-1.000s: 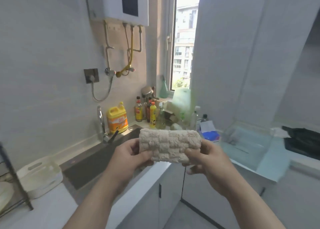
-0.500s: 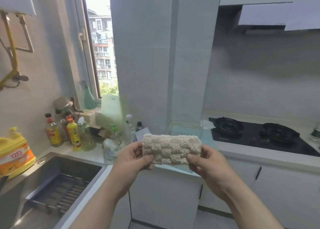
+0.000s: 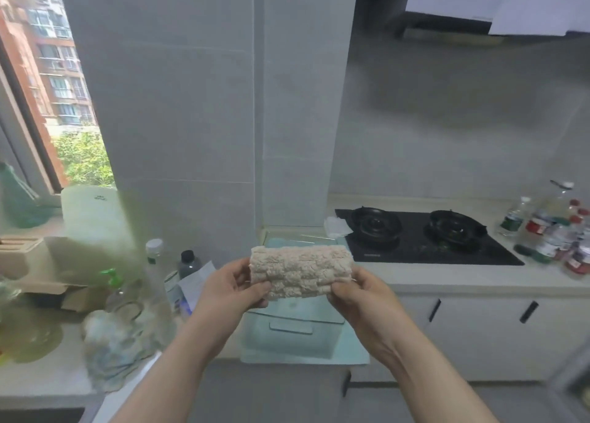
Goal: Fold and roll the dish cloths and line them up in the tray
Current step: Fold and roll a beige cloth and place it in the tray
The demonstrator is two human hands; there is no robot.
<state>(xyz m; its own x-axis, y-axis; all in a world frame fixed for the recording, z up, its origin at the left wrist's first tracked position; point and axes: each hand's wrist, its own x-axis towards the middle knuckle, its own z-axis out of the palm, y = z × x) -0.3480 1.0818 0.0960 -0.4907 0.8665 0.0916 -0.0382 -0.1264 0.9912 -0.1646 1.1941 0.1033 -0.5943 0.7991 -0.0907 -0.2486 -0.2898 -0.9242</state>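
Kitchen: grey tiled walls rise behind a pale counter, with a window at the left showing brick flats and a tree.
Writing: you can read nothing. The small print on the hob front edge, the mark on the pale green tub and the bottle labels are all blurred.
Cloth: beige and nubbly, with a raised brick-like weave. It is folded into a thick oblong bundle lying level, with layered edges showing along its lower side.
Cloth place: it is held up in the air between your hands, over the tray and clear of the counter.
Left hand: you pinch the cloth's left end, thumb on the front face and fingers curled behind.
Right hand: you pinch the lower right corner, thumb in front and fingers behind.
Tray: it is clear plastic and sits on a pale green mat at the counter's front edge, just left of the hob.
Hob: black, with two burners.
Bottles: a cluster stands at the counter's right end, and more bottles stand left of the tray.
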